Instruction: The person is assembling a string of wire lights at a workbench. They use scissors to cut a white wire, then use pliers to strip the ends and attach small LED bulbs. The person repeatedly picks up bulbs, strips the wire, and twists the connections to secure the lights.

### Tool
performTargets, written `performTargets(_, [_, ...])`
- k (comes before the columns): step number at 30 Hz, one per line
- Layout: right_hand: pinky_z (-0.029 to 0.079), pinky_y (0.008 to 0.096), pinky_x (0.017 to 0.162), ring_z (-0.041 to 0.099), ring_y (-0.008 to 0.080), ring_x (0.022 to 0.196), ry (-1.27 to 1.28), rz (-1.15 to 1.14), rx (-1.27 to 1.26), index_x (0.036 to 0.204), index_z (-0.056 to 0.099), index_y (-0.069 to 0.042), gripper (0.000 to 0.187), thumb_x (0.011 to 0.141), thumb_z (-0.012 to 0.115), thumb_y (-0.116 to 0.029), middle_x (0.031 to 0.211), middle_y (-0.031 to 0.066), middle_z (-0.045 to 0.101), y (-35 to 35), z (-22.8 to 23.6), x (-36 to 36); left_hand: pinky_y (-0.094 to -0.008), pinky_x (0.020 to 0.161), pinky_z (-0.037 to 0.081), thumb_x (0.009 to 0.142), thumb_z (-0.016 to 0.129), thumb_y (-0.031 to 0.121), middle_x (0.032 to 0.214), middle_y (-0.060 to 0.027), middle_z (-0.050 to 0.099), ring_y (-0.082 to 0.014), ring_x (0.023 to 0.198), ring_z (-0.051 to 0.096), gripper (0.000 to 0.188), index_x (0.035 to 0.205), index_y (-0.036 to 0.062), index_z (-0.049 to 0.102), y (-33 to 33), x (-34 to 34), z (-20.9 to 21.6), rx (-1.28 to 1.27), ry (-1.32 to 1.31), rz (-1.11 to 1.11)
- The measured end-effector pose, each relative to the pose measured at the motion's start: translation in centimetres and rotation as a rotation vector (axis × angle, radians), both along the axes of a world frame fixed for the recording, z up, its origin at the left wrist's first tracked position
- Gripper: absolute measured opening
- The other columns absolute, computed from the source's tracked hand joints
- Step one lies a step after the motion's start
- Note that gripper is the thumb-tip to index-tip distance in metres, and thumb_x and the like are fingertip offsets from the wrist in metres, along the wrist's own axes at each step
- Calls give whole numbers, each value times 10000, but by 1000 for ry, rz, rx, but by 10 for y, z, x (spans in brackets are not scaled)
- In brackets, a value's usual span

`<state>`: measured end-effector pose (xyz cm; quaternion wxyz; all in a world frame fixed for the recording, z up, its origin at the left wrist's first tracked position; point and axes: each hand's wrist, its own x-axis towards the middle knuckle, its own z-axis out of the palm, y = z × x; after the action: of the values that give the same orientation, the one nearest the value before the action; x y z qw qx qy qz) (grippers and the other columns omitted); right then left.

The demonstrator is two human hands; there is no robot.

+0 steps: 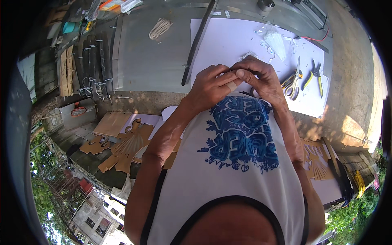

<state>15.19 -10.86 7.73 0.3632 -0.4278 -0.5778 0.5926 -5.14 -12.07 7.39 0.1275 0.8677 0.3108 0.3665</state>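
Note:
My left hand (213,86) and my right hand (261,76) meet in front of my chest, over the near edge of a white sheet (228,41). Both have their fingers bent and pinched together at one spot. Whatever is between the fingertips is hidden or too small to name. A pale band circles one finger of the left hand. Just right of the right hand lie scissors (292,87) and yellow-and-black handled pliers (314,77). Beyond the hands is a clear plastic bag (274,43) with thin white pieces. A long dark strip (198,45) rests along the sheet's left side.
Several dark strips (94,61) with pale ties lie side by side at the left of the grey metal table (143,65). A coil of pale cord (161,28) sits at the back. Brown cut-out panels (132,145) lie below the table's near edge.

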Motion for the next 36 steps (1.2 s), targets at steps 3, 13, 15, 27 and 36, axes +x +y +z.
performTargets(3, [507,270,656,623,117,716,-76,-207,-82,1100,721,-18,244,995,603,-204,843,51,684,4,-8,18,-344,688,564,750,709,-18,1071,-88,722,-237,866,682,281,1024,32,745,4,-3,-20,-131,-70,0])
performTargets(13, [558,341,701,725,244,729,-663,-497,-43,1074,722,-16,201,902,631,-65,955,155,742,-13,-104,116,-396,851,530,786,805,286,1053,-131,676,-312,969,660,557,1249,53,598,37,38,-119,-539,230,321])
performTargets(15, [549,391,741,710,343,793,-737,-476,52,1054,721,-20,211,862,673,-91,943,187,726,-15,-123,114,-397,828,528,785,808,291,946,-121,657,-318,925,660,446,1129,47,662,46,56,-121,-502,217,332])
performTargets(27, [506,265,618,667,130,728,-163,-572,-307,979,655,6,219,938,623,-207,904,76,728,5,-93,103,-319,747,543,895,736,162,915,-96,729,-185,808,682,188,1002,10,710,70,-2,-96,-1035,-409,358])
performTargets(36, [523,286,547,642,177,623,435,-828,-200,1043,619,-13,128,977,626,-122,840,85,653,25,-104,176,-330,812,535,963,651,121,865,-56,672,-152,787,638,116,992,9,650,72,-74,-53,-945,-976,361])
